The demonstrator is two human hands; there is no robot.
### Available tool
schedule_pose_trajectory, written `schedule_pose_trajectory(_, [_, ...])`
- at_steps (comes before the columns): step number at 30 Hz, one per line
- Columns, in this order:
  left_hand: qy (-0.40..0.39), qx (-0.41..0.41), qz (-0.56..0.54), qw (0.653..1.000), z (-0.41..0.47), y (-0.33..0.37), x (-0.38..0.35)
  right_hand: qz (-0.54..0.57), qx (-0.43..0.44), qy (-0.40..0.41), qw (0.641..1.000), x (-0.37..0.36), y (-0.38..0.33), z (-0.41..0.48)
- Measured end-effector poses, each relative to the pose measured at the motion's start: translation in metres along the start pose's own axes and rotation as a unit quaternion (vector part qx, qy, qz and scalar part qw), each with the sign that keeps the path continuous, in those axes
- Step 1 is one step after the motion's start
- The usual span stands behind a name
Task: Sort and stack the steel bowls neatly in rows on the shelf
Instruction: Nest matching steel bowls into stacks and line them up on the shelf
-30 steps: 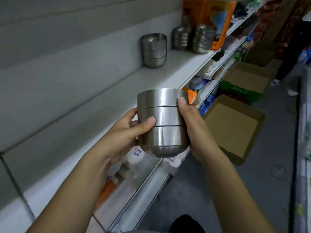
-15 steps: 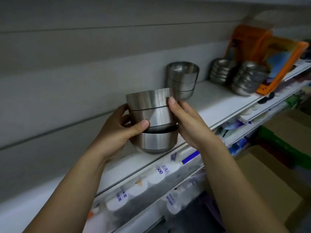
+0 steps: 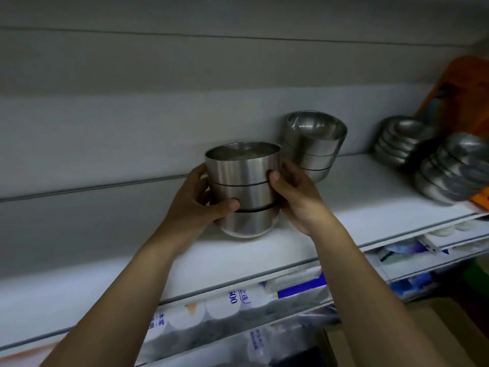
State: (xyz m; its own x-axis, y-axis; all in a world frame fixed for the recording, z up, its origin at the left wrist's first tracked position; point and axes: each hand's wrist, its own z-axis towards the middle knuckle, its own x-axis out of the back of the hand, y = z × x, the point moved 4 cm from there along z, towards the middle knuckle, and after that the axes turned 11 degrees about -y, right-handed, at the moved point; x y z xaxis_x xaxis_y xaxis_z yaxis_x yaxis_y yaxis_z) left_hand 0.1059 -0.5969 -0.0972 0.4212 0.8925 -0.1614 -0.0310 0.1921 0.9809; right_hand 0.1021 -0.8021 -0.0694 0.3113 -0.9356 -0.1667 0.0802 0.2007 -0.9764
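While both hands clasp it at mid-frame, the stack of three steel bowls (image 3: 242, 189) sits on or just above the white shelf (image 3: 370, 207); contact is unclear. The left hand (image 3: 193, 205) curls round its left side with the thumb across the front, and the right hand (image 3: 299, 202) wraps the right side. Polished steel likely handles stiff, light and slippery, so gripping the lowest bowl seems safest. Another stack (image 3: 315, 144) stands just right, with flatter bowls (image 3: 449, 178) and an orange packet (image 3: 465, 94) at the right edge.
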Motion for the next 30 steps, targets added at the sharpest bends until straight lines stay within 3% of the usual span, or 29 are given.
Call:
schedule_pose_trajectory(9, [-0.025,0.021,0.061,0.998,-0.016,-0.001,0.003,0.034,0.003,-0.051,0.998,0.0,0.016,-0.008])
schedule_pose_trajectory(14, [-0.047,0.055,0.156,0.985,-0.027,0.0,0.0,-0.021,0.002,-0.078,0.997,0.005,0.017,-0.025])
schedule_pose_trajectory(22, [0.005,0.024,0.217,0.976,-0.036,-0.009,-0.006,-0.157,-0.083,-0.119,0.977,0.024,0.028,-0.043])
schedule_pose_trajectory(30, [0.085,0.02,0.244,0.966,-0.006,-0.018,-0.002,-0.164,-0.038,-0.044,0.985,0.037,0.038,-0.015])
